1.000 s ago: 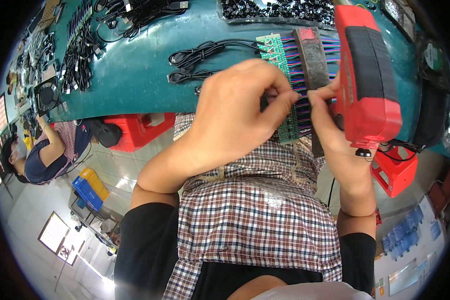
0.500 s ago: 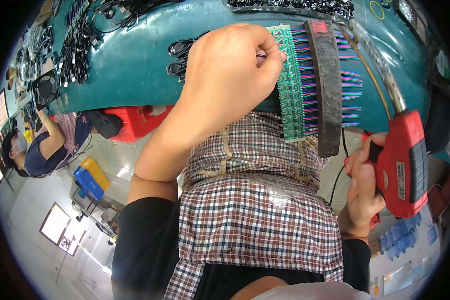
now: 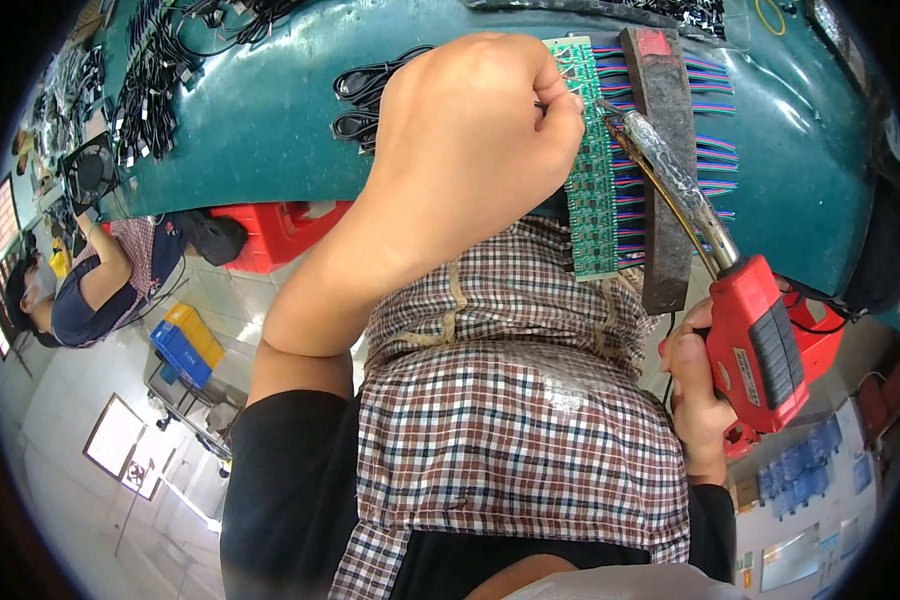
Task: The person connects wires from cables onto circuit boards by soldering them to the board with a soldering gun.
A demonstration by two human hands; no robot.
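Note:
My left hand (image 3: 480,140) is closed in a pinch at the left edge of a green circuit board panel (image 3: 592,225). A short bit of thin black cable (image 3: 540,105) shows between its fingers; its tip is hidden. My right hand (image 3: 698,390) grips a red soldering gun (image 3: 755,345), whose metal barrel (image 3: 670,175) slants up and left over the panel's right edge. The gun's tip is close to my left fingertips. Beside the barrel runs a thin brass-coloured tube (image 3: 682,222). Coloured wires (image 3: 715,150) come from the panel and pass under a dark bar (image 3: 667,225).
Coiled black cables (image 3: 355,128) lie left of my left hand on the green table (image 3: 260,140). More cable bundles (image 3: 150,110) and a small black fan (image 3: 91,174) are farther left. A red stool (image 3: 280,235) stands below the table edge. Another person (image 3: 105,285) sits at left.
The soldering gun has swung left, bringing its barrel from right of the dark bar to across it and onto the panel. My left hand keeps its pinch at the board.

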